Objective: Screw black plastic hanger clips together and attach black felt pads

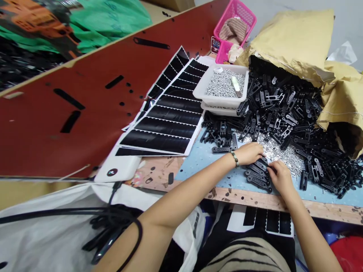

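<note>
My left hand (251, 153), with a beaded bracelet on its wrist, is over the upper end of a row of black plastic link pieces (256, 175). Its fingers are drawn together beside the loose silver rivets (285, 155); whatever is in them is too small to make out. My right hand (281, 176) pinches the right end of the topmost black link piece in that row, thumb and forefinger closed. The lined-up links lie side by side on the blue mat (204, 164). A big heap of similar black pieces (297, 109) spreads behind and to the right.
A white tub (200, 90) of rivets stands at the back, left of torn yellow sacks (295, 41). Black die-cut sheets (167, 117) lie left of the mat. A red board (93, 90) borders the left side; pink baskets (246, 13) sit at the far corner.
</note>
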A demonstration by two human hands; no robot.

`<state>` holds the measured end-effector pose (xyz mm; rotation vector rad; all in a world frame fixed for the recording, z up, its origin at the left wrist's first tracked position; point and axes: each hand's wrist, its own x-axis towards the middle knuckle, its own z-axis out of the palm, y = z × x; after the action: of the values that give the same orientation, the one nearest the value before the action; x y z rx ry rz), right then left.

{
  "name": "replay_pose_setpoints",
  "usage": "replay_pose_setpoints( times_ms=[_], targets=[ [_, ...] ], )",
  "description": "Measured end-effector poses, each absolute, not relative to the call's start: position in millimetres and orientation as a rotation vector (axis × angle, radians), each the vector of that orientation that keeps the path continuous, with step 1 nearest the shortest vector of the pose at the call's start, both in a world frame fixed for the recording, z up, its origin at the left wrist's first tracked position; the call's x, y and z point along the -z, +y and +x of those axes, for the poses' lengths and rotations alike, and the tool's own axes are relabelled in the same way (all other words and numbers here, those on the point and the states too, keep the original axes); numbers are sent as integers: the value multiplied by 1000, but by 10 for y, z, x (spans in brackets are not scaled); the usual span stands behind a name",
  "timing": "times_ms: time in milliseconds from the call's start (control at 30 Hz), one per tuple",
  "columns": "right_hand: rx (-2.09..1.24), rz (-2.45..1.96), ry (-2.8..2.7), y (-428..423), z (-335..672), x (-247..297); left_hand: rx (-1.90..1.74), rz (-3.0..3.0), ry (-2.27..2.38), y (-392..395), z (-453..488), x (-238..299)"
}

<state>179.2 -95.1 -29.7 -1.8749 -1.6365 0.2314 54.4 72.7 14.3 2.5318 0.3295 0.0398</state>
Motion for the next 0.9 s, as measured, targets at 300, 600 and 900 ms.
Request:
replay_pose_setpoints(
  times_ms=[300, 600, 900],
  targets=[
    [-418, -1905, -1549, -810, 1902, 167, 0, 2468, 363, 807, 518, -29],
    [-308, -1858, -1627, -851, 1818, 241, -50, 2509, 336, 789, 447, -95],
    [-200, -1940, -1544, -863, 1715, 264, -36, 2517, 319, 832, 570, -87]
  ],
)
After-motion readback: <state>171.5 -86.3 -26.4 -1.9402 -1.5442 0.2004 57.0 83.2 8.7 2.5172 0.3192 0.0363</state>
